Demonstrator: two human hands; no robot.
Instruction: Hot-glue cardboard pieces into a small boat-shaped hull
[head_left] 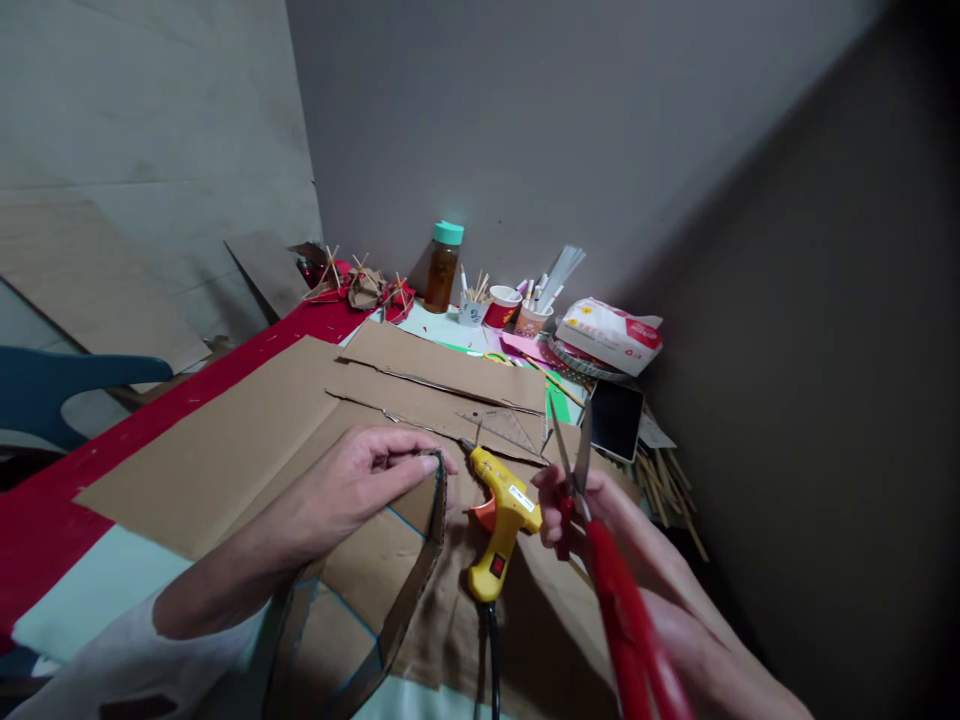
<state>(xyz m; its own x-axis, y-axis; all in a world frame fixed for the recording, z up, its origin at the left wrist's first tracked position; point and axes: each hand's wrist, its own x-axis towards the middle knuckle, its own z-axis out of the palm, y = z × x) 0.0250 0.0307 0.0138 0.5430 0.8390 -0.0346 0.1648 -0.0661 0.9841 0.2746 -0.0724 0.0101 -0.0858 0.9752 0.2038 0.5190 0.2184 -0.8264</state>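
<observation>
Blue-lined cardboard [369, 568] is pinched by left-hand fingers [401, 482], while right-hand fingers [552, 510] clasp red-handled scissors [611, 562].

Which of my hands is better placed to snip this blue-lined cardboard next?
Probably your right hand: it holds the red-handled scissors, spread open. Your left hand grips the blue-lined cardboard near its edge, so it seems better suited to steadying.

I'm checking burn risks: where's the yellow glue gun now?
In the head view, the yellow glue gun lies just right of centre on the flat cardboard, between the left hand and the right hand.
</observation>
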